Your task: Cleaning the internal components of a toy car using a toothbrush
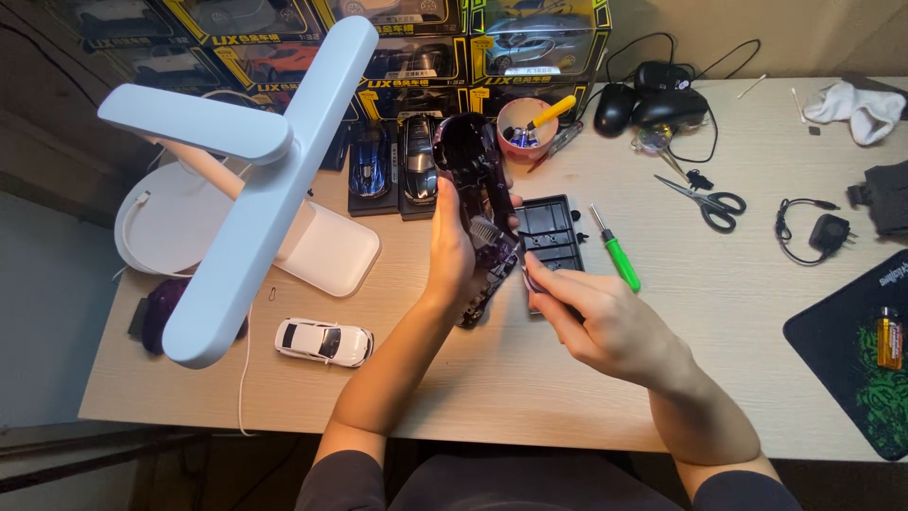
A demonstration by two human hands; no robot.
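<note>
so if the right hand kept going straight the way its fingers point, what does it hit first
The right hand points up and left, fingertips already at the dark purple toy car body held upright in the left hand. It would likely meet that body first, though depth is unclear; the black rectangular plastic base plate lies just beneath.

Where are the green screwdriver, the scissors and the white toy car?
Green screwdriver [621,263], head view, on its green handle.
Scissors [716,205], head view, on the black handles.
White toy car [324,342], head view, on its roof.

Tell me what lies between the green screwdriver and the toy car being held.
In the head view, a black rectangular base plate lies between the green screwdriver and the dark purple toy car.
</note>
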